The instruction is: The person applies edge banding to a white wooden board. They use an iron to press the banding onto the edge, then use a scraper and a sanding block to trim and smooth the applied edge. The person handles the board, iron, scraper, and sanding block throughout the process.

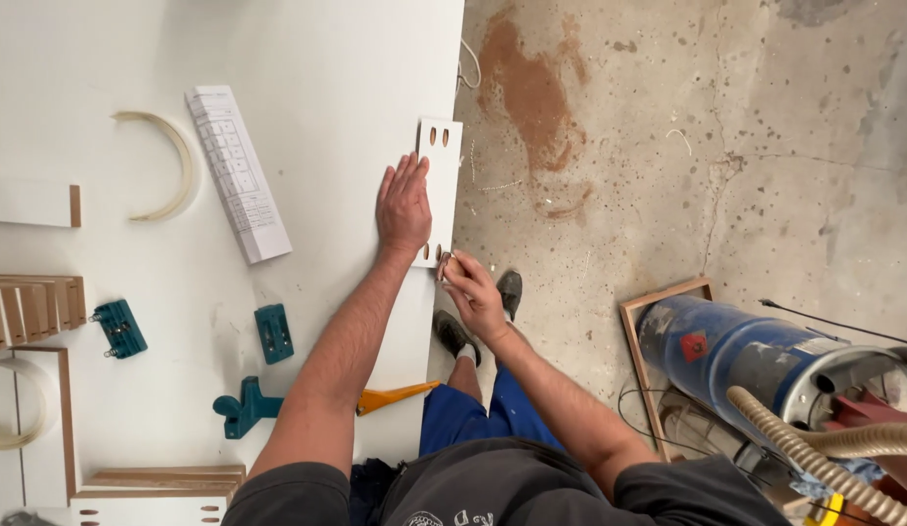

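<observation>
White drilled panel (440, 166) | under left hand (403, 207) | right hand (473, 289) at near end

On the bench (327, 58) there is one small white panel (440, 185) at the right edge, with four oval slots. Two teal jigs (119, 327) (273, 332) lie toward the near left, with one teal clamp (242, 406) nearer the front edge. One printed paper sheet (237, 173) lies mid-bench. Two curved strips of edge banding (171, 161) (15, 409) sit on the left side. One blue vacuum drum (755, 356) stands on the floor (765, 146).
</observation>
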